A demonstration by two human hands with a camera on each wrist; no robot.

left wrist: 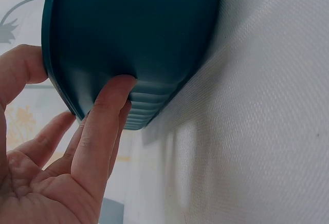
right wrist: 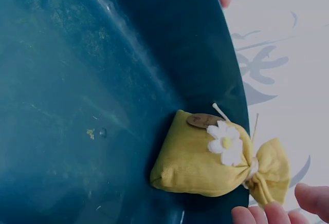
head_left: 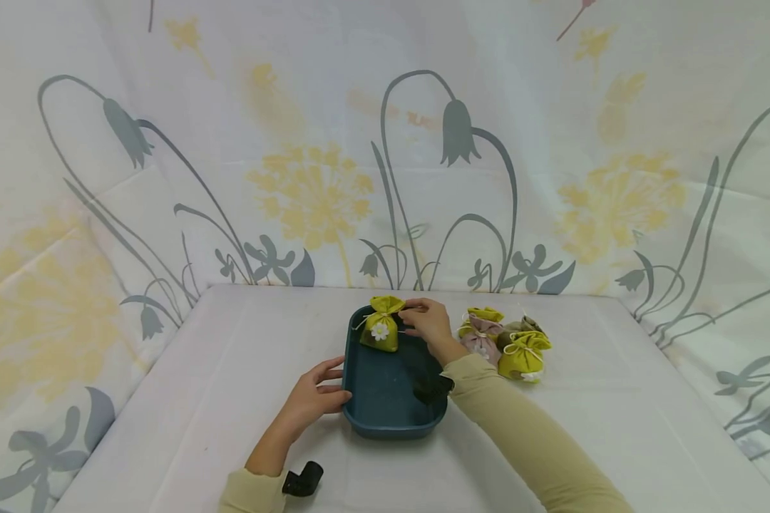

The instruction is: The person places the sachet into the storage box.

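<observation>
A yellow-green drawstring pouch (right wrist: 200,165) with a white flower and a small brown tag leans against the end wall inside a dark blue tray (head_left: 391,399). Its tied top rises over the rim. My right hand (head_left: 428,324) is beside that top, at the tray's far right corner, with thumb and fingers (right wrist: 275,212) apart and the pouch's ruffled end near them. On the tray's left side, my left hand (head_left: 314,395) touches the wall with extended fingers (left wrist: 110,98), its thumb up at the rim.
To the right of the tray several more pouches sit in a cluster, among them a yellow-green pouch (head_left: 523,358) and a pink pouch (head_left: 481,335). They stand on a white-covered table (head_left: 584,420). Behind it hangs a floral-printed cloth (head_left: 334,235).
</observation>
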